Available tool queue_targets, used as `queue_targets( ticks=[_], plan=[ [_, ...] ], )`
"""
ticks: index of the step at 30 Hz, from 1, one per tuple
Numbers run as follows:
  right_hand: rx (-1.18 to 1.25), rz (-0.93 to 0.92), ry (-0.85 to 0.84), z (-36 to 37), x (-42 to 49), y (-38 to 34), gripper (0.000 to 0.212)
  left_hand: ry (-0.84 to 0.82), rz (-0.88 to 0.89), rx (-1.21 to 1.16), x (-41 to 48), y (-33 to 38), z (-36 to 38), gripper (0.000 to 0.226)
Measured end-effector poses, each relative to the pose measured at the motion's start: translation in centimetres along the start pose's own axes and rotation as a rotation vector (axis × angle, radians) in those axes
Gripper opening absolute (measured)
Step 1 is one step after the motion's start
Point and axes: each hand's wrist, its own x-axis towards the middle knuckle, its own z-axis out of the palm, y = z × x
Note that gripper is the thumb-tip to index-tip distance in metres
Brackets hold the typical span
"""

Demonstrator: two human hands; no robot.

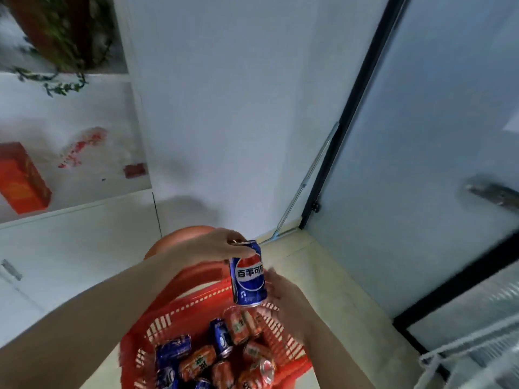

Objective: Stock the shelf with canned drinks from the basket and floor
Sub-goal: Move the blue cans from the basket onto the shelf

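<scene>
The person's left grip (216,245), a bare hand reaching in from the lower left of the frame, is clenched round the top rim of a blue cylindrical metal drink can with a red, white and blue round logo (248,279). The can hangs nearly upright, slightly tilted, just below the centre of the frame and above the far rim of a red slotted plastic basket (132,343). The right grip (283,290) comes up from the bottom right and sits just beside the can's lower right side with its fingers loose and spread, grasping nothing; motion blur hides whether they touch the can. Inside the basket, at the bottom centre, lies a loose heap of blue and orange drink cans (196,363), most on their sides. Behind the left grip shows part of a round orange seat-like surface (179,237), resting on the pale tiled floor (70,248). On the right stands a black-framed frosted glass door (421,136), and a white wire shelf (449,357) shows in the lower right corner. A red rectangular box (22,178) lies at the left edge, with a trailing green plant (61,32) in the upper left.
</scene>
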Motion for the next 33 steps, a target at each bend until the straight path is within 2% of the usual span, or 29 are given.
queue_targets(
  ticks=[2,7,10,12,14,16,19,27,31,33],
  plan=[
    [0.012,-0.067,0.012,-0.8,-2.9,-1.9,0.049,-0.021,0.087,0.007,-0.1,4.4,-0.7,0.024],
    [0.030,-0.245,0.076,-4.3,-9.5,-5.0,0.063,-0.085,0.296,0.052,-0.7,14.5,0.8,0.064],
    [0.100,-0.329,0.155,-7.3,-13.5,-5.7,0.089,-0.150,0.404,0.121,-1.0,20.6,3.4,0.051],
    [0.151,-0.380,0.187,-9.3,-16.6,-5.7,0.095,-0.184,0.483,0.182,-1.5,24.5,5.6,0.050],
    [0.178,-0.426,0.208,-11.5,-20.0,-5.2,0.093,-0.223,0.559,0.218,-2.4,28.3,8.3,0.066],
    [0.184,-0.465,0.252,-13.7,-23.7,-4.7,0.090,-0.242,0.627,0.239,-3.6,31.7,11.2,0.072],
    [0.209,-0.511,0.349,-17.2,-30.1,-3.3,0.089,-0.280,0.699,0.248,-6.1,36.8,16.7,0.064],
    [0.210,-0.590,0.490,-24.7,-47.0,1.5,0.087,-0.349,0.839,0.207,-12.8,47.2,30.4,0.069],
    [0.204,-0.628,0.570,-27.3,-55.1,3.8,0.057,-0.415,0.903,0.227,-16.3,52.3,36.2,0.049],
    [0.182,-0.641,0.633,-28.3,-58.5,4.9,0.053,-0.440,0.957,0.263,-17.8,54.8,38.9,0.055]
  ],
)
